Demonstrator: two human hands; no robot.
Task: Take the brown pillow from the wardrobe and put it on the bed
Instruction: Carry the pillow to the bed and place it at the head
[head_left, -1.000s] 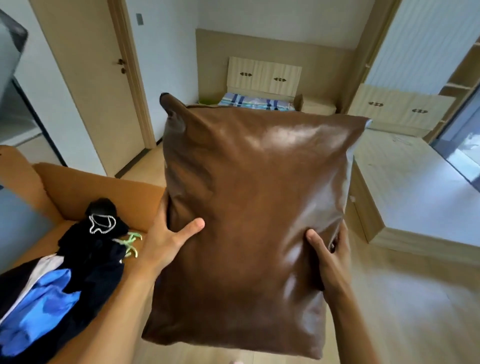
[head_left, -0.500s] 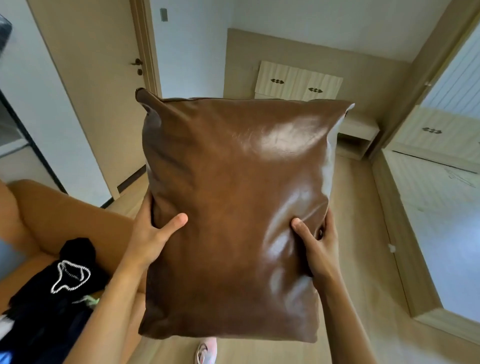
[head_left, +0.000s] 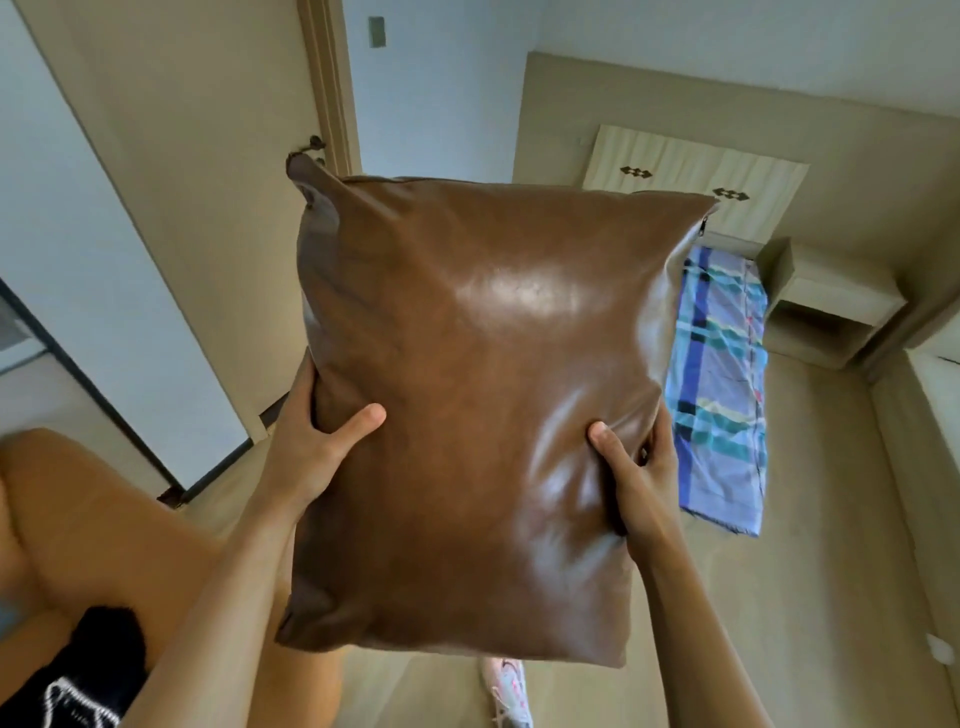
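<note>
A large brown leather-look pillow (head_left: 483, 405) fills the middle of the view, held upright in front of me. My left hand (head_left: 317, 441) grips its left edge, thumb on the front face. My right hand (head_left: 639, 478) grips its right edge, thumb pressed into the front. Behind the pillow on the right, the bed shows as a blue plaid sheet (head_left: 722, 379) below a pale headboard (head_left: 691, 192). Most of the bed is hidden by the pillow.
A closed beige door (head_left: 197, 208) stands at the left. An orange sofa (head_left: 104, 519) with dark clothes (head_left: 78, 680) is at the lower left. A bedside shelf (head_left: 831, 306) sits right of the bed. One of my shoes (head_left: 506, 686) shows on the wooden floor.
I have moved forward with the pillow in both hands. The sofa has slid down and left in view, and the plaid sheet has come into sight to the right of the pillow.
</note>
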